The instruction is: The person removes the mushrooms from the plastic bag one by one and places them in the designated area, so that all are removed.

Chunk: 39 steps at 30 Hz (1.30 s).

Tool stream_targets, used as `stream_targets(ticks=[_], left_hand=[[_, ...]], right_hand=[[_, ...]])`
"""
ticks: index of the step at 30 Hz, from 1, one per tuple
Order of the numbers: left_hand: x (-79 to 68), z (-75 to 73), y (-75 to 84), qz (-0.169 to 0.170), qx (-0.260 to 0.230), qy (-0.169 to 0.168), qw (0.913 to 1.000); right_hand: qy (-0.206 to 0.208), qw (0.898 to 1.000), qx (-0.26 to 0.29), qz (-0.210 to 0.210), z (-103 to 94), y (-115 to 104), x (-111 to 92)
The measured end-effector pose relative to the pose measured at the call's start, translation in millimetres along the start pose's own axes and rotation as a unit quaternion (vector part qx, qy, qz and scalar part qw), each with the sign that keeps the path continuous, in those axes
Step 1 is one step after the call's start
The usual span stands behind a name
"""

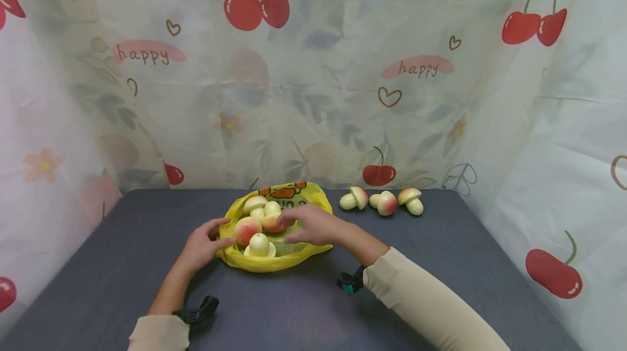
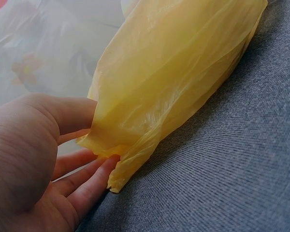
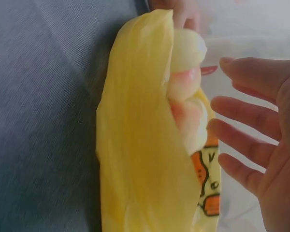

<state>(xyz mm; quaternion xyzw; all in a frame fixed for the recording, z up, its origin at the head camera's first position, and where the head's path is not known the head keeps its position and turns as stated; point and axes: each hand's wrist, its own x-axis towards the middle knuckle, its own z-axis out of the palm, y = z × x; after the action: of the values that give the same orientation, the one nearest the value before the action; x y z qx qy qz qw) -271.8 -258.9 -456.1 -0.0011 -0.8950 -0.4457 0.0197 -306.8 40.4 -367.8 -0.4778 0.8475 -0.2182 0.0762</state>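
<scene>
A yellow plastic bag [image 1: 264, 268] lies with its mouth open, several toy mushrooms with cream stems and reddish caps inside it. My left hand [image 1: 202, 245] holds the bag's left rim; in the left wrist view its thumb goes behind the yellow film [image 2: 164, 72], and the thumb tip is hidden. Over the right part of the mouth hovers my right hand [image 1: 313, 224], fingers loosely spread and holding nothing. Close to its fingertips is a mushroom [image 1: 272, 223]. The right wrist view shows a gap between those fingers and the mushrooms [image 3: 189, 123].
Three more toy mushrooms, left [image 1: 354, 198], middle [image 1: 384, 203] and right [image 1: 411, 200], lie in a row behind and right of the bag. The dark grey table [image 1: 441, 264] is bordered by a printed curtain [image 1: 313, 95] at the back and sides.
</scene>
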Motion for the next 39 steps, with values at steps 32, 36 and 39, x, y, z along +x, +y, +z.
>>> stream_targets(ticks=[32, 36, 39], left_hand=[[-0.2, -1.9, 0.1, 0.009, 0.008, -0.001, 0.9999], [0.8, -1.7, -1.5, 0.011, 0.009, -0.002, 0.9999], [1.4, -1.6, -2.5, 0.013, 0.008, -0.002, 0.9999]], right_hand=[[-0.004, 0.998, -0.067, -0.011, 33.9, -24.1, 43.1], [0.015, 0.998, -0.057, -0.007, 29.7, -22.4, 38.1], [0.029, 0.998, -0.047, -0.002, 24.8, -20.6, 32.4]])
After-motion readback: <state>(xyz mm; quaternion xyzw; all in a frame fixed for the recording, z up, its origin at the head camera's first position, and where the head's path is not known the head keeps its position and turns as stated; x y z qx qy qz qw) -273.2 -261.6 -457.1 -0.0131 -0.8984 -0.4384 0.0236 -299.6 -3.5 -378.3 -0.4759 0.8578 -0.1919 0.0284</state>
